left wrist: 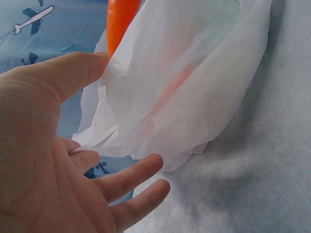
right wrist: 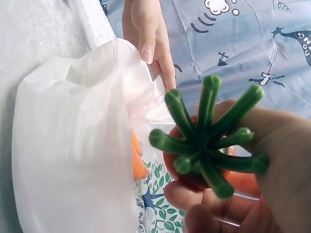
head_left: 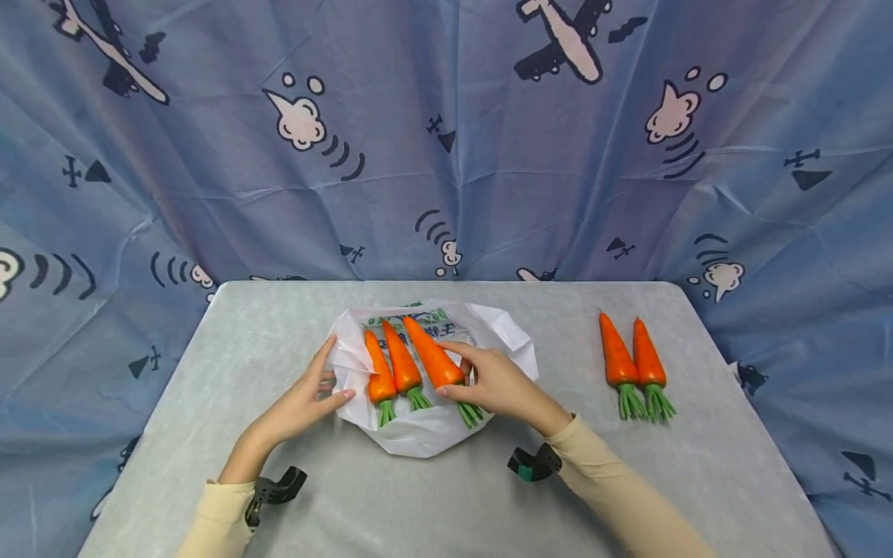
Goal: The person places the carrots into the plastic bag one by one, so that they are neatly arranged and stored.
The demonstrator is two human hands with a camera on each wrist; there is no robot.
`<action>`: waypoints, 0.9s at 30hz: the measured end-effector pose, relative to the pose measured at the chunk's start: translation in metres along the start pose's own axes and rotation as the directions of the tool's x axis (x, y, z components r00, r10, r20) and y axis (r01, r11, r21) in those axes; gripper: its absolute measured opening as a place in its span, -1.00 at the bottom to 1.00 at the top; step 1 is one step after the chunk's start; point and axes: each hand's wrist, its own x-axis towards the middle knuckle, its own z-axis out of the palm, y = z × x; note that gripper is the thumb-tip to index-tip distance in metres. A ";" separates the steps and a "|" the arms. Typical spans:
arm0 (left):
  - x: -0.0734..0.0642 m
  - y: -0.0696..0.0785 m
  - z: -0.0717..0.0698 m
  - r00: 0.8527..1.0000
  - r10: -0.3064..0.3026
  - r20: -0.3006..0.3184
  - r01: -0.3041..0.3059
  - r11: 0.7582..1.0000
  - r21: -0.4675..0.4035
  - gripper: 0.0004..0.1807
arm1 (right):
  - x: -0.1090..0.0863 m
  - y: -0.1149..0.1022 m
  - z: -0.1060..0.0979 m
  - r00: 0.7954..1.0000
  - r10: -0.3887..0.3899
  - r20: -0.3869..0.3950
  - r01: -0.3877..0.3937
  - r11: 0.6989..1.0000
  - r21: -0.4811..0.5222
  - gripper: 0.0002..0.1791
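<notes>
A white plastic bag point(head_left: 418, 438) with green and dark print lies at the middle of the table, its mouth spread. Two orange carrots with green stem ends, the left carrot point(head_left: 380, 381) and the middle carrot point(head_left: 402, 363), lie side by side in it. My right hand point(head_left: 504, 384) grips a third carrot point(head_left: 432, 355) near its stem end, over the bag's right part. In the right wrist view its green stems point(right wrist: 201, 138) point at the camera. My left hand point(head_left: 300, 399) holds the bag's left edge; in the left wrist view two fingers point(left wrist: 141, 204) extend free of the plastic.
On the table's right side lie two more carrots, one carrot point(head_left: 617, 349) beside another carrot point(head_left: 649, 355), stems toward me. The grey-white table point(head_left: 279, 325) ends at a blue curtain point(head_left: 391, 209) printed with airplanes. Both wrists wear dark straps.
</notes>
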 end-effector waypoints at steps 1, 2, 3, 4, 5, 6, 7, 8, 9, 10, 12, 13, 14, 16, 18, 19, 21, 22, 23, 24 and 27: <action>0.000 0.000 0.000 1.000 0.000 0.001 0.000 1.000 -0.001 0.07 | 0.001 0.000 0.000 1.000 0.005 0.004 -0.005 1.000 -0.003 -0.23; 0.000 0.000 0.000 1.000 0.000 0.002 0.000 1.000 0.000 0.07 | 0.001 0.000 0.001 1.000 0.009 0.007 -0.009 1.000 -0.006 -0.22; 0.000 0.000 0.000 1.000 0.000 0.002 0.000 1.000 0.001 0.07 | 0.002 0.000 0.001 1.000 0.012 0.009 -0.012 1.000 -0.008 -0.22; 0.000 0.000 -0.001 1.000 0.001 0.003 -0.001 1.000 0.003 0.08 | 0.003 0.001 0.001 1.000 0.015 0.011 -0.015 1.000 -0.008 -0.22; 0.000 0.000 -0.001 1.000 0.001 0.004 -0.001 1.000 0.004 0.08 | 0.004 0.001 0.002 1.000 0.015 0.013 -0.015 1.000 -0.009 -0.22; 0.000 0.000 -0.001 1.000 0.002 0.004 -0.002 1.000 0.005 0.08 | 0.005 0.001 0.002 1.000 0.019 0.015 -0.019 1.000 -0.010 -0.22; 0.000 0.000 -0.001 1.000 0.002 0.005 -0.002 1.000 0.007 0.08 | 0.007 0.001 0.002 1.000 0.022 0.017 -0.022 1.000 -0.010 -0.22; 0.000 0.001 -0.001 1.000 0.004 0.006 -0.004 1.000 0.009 0.08 | 0.008 0.001 0.003 0.999 0.025 0.019 -0.025 1.000 -0.008 -0.22; 0.000 0.001 -0.001 1.000 0.005 0.006 -0.005 1.000 0.009 0.08 | 0.009 0.001 0.003 0.999 0.029 0.023 -0.029 1.000 -0.005 -0.22; 0.000 0.001 -0.001 1.000 0.006 0.007 -0.006 1.000 0.009 0.08 | 0.011 0.001 0.003 0.999 0.032 0.026 -0.032 0.999 -0.004 -0.23; 0.000 0.001 -0.002 1.000 0.008 0.006 -0.008 1.000 0.006 0.08 | 0.013 0.001 0.004 0.999 0.035 0.030 -0.035 0.999 -0.008 -0.23; 0.000 0.001 -0.002 1.000 0.008 0.006 -0.008 1.000 0.004 0.08 | 0.015 0.002 0.005 0.999 0.036 0.030 -0.036 0.999 -0.011 -0.23; 0.000 0.001 -0.002 1.000 0.009 0.004 -0.009 1.000 0.002 0.08 | 0.016 0.002 0.005 0.999 0.038 0.031 -0.037 0.999 -0.014 -0.23; -0.001 0.001 -0.001 1.000 0.011 0.004 -0.011 1.000 -0.001 0.07 | 0.020 0.003 0.006 0.999 0.041 0.030 -0.041 0.999 -0.021 -0.23; -0.001 0.001 -0.001 1.000 0.011 0.006 -0.011 1.000 -0.002 0.07 | 0.022 0.004 0.007 0.998 0.053 0.031 -0.052 0.998 -0.023 -0.23; -0.001 0.001 -0.001 1.000 0.011 0.006 -0.011 1.000 -0.004 0.07 | 0.024 0.005 0.008 0.998 0.061 0.032 -0.060 0.998 -0.022 -0.23; -0.001 0.001 -0.001 1.000 0.010 0.007 -0.010 1.000 -0.004 0.07 | 0.026 0.005 0.009 0.997 0.074 0.032 -0.074 0.997 -0.019 -0.23; -0.001 0.001 -0.002 1.000 0.008 0.008 -0.008 1.000 -0.006 0.07 | 0.027 0.005 0.009 0.996 0.081 0.032 -0.081 0.997 -0.017 -0.23; -0.001 0.002 -0.002 1.000 0.006 0.007 -0.006 1.000 -0.006 0.07 | 0.028 0.006 0.010 0.996 0.087 0.031 -0.087 0.996 -0.022 -0.23; -0.001 0.002 -0.002 1.000 0.005 0.006 -0.005 1.000 -0.007 0.07 | 0.030 0.006 0.010 0.995 0.091 0.028 -0.091 0.996 -0.024 -0.23; -0.001 0.002 -0.002 1.000 0.001 0.006 -0.001 1.000 -0.001 0.07 | 0.033 0.007 0.012 0.995 0.100 0.025 -0.100 0.995 -0.032 -0.24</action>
